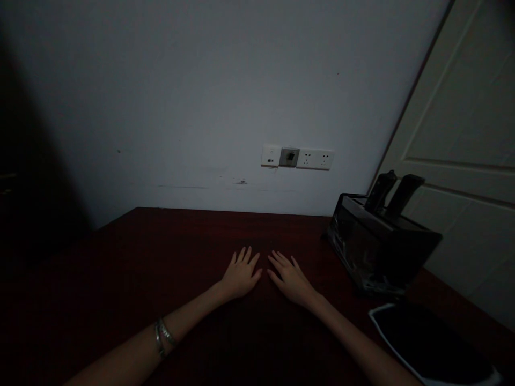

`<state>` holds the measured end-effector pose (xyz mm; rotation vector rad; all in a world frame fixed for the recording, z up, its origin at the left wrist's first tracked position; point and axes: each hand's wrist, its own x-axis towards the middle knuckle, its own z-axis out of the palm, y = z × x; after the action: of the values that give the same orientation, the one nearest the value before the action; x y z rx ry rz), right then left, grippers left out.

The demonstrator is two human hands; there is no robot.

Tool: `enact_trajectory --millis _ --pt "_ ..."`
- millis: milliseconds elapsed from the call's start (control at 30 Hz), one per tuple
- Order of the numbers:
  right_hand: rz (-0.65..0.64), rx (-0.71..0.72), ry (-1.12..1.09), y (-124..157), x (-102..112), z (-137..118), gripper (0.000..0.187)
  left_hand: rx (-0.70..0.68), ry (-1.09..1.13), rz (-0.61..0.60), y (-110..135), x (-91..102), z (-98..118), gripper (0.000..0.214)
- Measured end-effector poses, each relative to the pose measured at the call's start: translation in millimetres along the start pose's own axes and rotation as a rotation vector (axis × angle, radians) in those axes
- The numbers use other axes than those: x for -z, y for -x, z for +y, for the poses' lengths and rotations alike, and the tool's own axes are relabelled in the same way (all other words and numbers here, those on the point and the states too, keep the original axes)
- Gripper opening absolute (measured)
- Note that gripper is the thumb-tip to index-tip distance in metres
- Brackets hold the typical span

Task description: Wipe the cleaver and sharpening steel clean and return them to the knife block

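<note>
My left hand (240, 274) lies flat on a dark red-brown wooden table (132, 268), palm down, fingers stretched out and slightly spread. My right hand (290, 277) rests flat beside it in the same way, the two thumbs almost touching. Neither hand holds anything. A silver bracelet (163, 336) circles my left forearm. The room is dim.
A dark box-shaped holder (374, 249) with two black handles sticking up stands at the table's right. A dark flat object with a white rim (426, 346) lies at the near right. Wall sockets (298, 158) sit on the white wall. A pale door (462, 155) is at the right.
</note>
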<state>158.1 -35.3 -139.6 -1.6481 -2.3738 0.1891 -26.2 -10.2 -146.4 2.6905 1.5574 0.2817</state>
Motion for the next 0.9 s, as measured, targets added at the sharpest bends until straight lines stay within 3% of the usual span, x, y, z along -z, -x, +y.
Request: enact_trajectory --millis 900 --pt "0.002 0.002 0.003 0.5 1.3 -1.1 0.056 -0.014 -0.004 0.002 1.3 0.0 0.5 0.057"
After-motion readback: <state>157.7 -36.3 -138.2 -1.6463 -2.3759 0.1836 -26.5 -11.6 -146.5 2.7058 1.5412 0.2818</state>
